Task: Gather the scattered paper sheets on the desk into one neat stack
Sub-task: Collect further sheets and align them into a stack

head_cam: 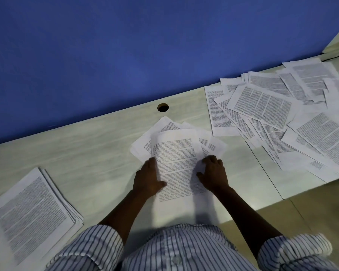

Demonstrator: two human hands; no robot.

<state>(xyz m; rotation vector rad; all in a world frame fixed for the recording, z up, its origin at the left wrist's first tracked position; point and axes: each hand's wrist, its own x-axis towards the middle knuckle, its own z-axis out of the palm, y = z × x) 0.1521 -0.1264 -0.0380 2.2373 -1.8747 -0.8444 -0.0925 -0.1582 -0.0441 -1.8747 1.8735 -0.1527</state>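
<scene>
- The person stands at a pale desk (90,153) set against a blue wall (125,45), both forearms reaching out from rolled striped sleeves (98,249)
- Straight ahead of them lies a loose pile (175,153) of printed paper sheets, the top page square to the person and the pages under it fanned out towards 10 and 2 o'clock
- The left hand (148,177) lies along the 9 o'clock edge of that pile, fingers straight and close together, pointing to 12 o'clock, thumb spread onto the top page
- The right hand (213,173) sits on the 3 o'clock edge of the same pile, fingers bent at the knuckles with the tips down on the paper, thumb stretched out over the page; I cannot tell whether it grips a sheet or only presses
- At 8 o'clock from the hands, well apart, rests a thicker stack (31,214), its edges roughly squared
- At 2 o'clock a wide spread of scattered sheets (272,114) overlaps at all angles, running to the desk's right end
- A round cable hole (162,107) sits in the desk just beyond the pile at 12 o'clock
</scene>
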